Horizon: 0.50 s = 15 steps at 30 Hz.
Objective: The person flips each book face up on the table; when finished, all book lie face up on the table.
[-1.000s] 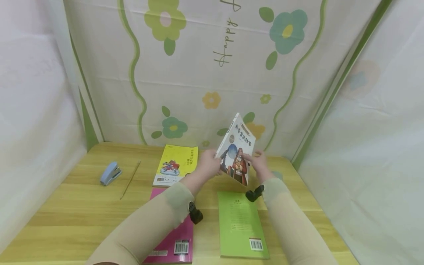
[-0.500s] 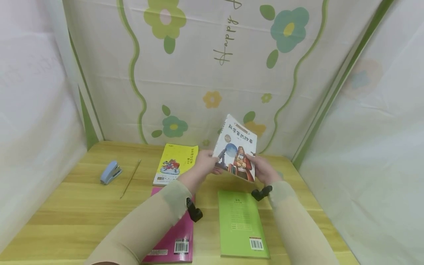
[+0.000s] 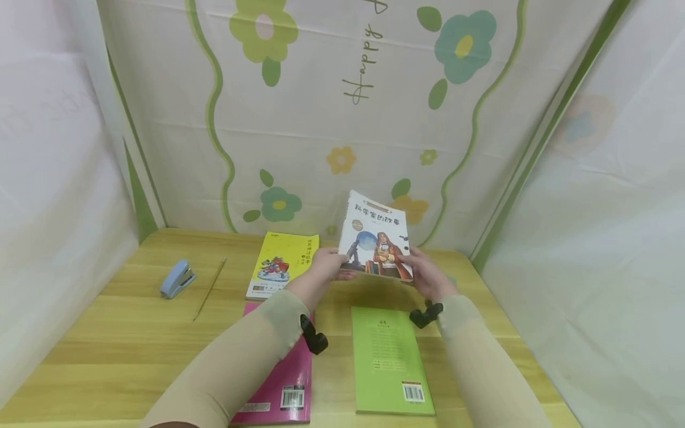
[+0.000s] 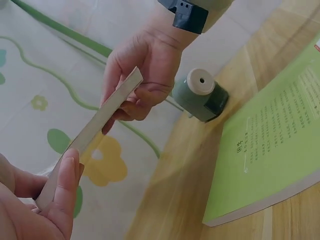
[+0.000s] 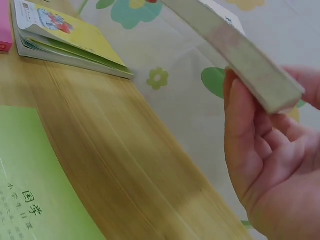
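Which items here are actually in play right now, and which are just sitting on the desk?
In play:
illustrated book, gripped by left hand and right hand, raised off the table

Lying about:
yellow book
pink book
green book
blue stapler
thin stick
green sharpener

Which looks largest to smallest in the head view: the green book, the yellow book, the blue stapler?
1. Flat green paperback book, though it lies nearest the camera.
2. Yellow illustrated book, farther back.
3. Small light-blue stapler, clearly smallest.
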{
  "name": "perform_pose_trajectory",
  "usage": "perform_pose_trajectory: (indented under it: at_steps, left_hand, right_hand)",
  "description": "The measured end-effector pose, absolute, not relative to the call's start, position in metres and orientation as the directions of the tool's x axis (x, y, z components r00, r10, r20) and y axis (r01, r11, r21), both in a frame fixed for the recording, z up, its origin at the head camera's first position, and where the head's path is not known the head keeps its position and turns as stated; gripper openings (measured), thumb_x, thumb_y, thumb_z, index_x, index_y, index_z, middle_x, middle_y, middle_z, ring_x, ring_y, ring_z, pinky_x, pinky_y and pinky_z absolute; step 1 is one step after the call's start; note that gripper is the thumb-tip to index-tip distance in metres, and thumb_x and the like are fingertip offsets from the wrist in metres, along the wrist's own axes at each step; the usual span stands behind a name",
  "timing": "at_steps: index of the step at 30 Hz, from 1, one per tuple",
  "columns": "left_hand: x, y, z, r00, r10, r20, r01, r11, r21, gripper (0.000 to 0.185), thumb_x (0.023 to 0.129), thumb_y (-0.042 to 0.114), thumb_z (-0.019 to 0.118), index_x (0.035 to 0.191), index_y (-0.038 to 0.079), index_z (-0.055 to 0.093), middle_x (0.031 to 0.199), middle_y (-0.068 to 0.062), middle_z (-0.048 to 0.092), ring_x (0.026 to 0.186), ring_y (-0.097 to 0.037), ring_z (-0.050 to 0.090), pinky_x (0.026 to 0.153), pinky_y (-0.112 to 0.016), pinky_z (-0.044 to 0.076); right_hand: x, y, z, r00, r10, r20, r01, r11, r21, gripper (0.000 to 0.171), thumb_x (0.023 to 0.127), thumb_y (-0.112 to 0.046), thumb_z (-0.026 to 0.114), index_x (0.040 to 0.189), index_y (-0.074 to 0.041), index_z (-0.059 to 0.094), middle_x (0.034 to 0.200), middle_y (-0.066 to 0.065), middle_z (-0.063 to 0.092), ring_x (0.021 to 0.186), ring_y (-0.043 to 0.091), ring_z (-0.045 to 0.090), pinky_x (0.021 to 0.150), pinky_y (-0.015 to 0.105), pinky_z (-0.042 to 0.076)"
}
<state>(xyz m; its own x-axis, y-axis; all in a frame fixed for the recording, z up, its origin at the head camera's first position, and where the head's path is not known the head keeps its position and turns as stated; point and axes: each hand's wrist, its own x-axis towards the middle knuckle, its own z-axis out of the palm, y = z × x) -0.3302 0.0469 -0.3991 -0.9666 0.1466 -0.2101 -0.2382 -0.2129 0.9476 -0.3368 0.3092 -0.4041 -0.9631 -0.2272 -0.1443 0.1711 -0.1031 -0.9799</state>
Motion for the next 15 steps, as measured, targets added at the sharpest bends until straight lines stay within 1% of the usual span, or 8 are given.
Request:
perform_pose_trajectory:
  at_steps: [1,4,7,8,11,13,15]
  left_hand:
    - [-0.33,0.047,-0.4,-0.964,0.153,-0.219,-0.25,-0.22,0.943,0.031,0.097,0.0,0.055,0.125,-0.013,0.054,0.096,-0.028,0.068,0.069,-0.028,0.071,0.066,-0.033,0.061]
    - [-0.33,0.046,-0.403,-0.954,0.169,-0.247,-0.284,-0.252,0.925,0.032,0.097,0.0,0.054,0.126,-0.013,0.053,0.099,-0.027,0.068,0.073,-0.028,0.071,0.07,-0.034,0.061]
    - [-0.331,0.045,-0.407,-0.943,0.194,-0.269,-0.315,-0.269,0.91,0.032,0.098,0.0,0.053,0.128,-0.013,0.051,0.103,-0.028,0.067,0.079,-0.032,0.071,0.073,-0.035,0.061]
    - [-0.331,0.045,-0.408,-0.938,0.204,-0.282,-0.331,-0.276,0.902,0.033,0.099,0.0,0.052,0.129,-0.013,0.051,0.104,-0.028,0.066,0.081,-0.033,0.071,0.073,-0.035,0.06]
    - [-0.333,0.045,-0.411,-0.919,0.232,-0.318,-0.375,-0.273,0.886,0.034,0.1,0.001,0.05,0.131,-0.013,0.048,0.107,-0.03,0.065,0.087,-0.037,0.07,0.074,-0.036,0.06]
    - [-0.334,0.045,-0.414,-0.91,0.25,-0.33,-0.391,-0.257,0.884,0.035,0.101,0.001,0.048,0.133,-0.012,0.047,0.106,-0.03,0.065,0.087,-0.038,0.07,0.074,-0.036,0.061]
    - [-0.334,0.045,-0.417,-0.904,0.268,-0.333,-0.397,-0.239,0.886,0.035,0.1,-0.001,0.046,0.134,-0.011,0.046,0.105,-0.03,0.065,0.085,-0.038,0.07,0.073,-0.037,0.061]
  right_hand:
    - [-0.335,0.309,-0.402,-0.959,-0.238,-0.154,0.182,-0.104,-0.978,0.063,0.1,-0.011,0.055,0.156,-0.024,0.03,0.146,-0.001,0.045,0.108,0.013,0.058,0.085,0.028,0.049]
    - [-0.331,0.31,-0.396,-0.944,-0.279,-0.173,0.203,-0.082,-0.976,0.064,0.101,-0.013,0.053,0.157,-0.027,0.026,0.145,0.001,0.046,0.106,0.014,0.058,0.08,0.034,0.047]
    - [-0.328,0.31,-0.395,-0.942,-0.287,-0.173,0.197,-0.058,-0.979,0.066,0.101,-0.011,0.051,0.158,-0.026,0.022,0.147,-0.003,0.042,0.107,0.012,0.057,0.084,0.037,0.045]
    - [-0.328,0.31,-0.396,-0.944,-0.284,-0.169,0.19,-0.047,-0.981,0.066,0.101,-0.01,0.051,0.158,-0.025,0.022,0.147,-0.001,0.042,0.106,0.012,0.057,0.084,0.037,0.045]
    - [-0.331,0.31,-0.401,-0.949,-0.272,-0.163,0.176,-0.024,-0.984,0.066,0.101,-0.008,0.05,0.158,-0.022,0.022,0.135,-0.002,0.052,0.097,0.011,0.06,0.08,0.035,0.047]
    - [-0.334,0.31,-0.407,-0.951,-0.258,-0.168,0.18,-0.022,-0.983,0.064,0.101,-0.007,0.05,0.157,-0.02,0.025,0.123,-0.001,0.062,0.089,0.013,0.064,0.075,0.033,0.049]
    - [-0.338,0.311,-0.413,-0.954,-0.244,-0.175,0.186,-0.021,-0.982,0.062,0.101,-0.007,0.051,0.157,-0.019,0.028,0.113,0.001,0.068,0.083,0.014,0.066,0.07,0.031,0.05]
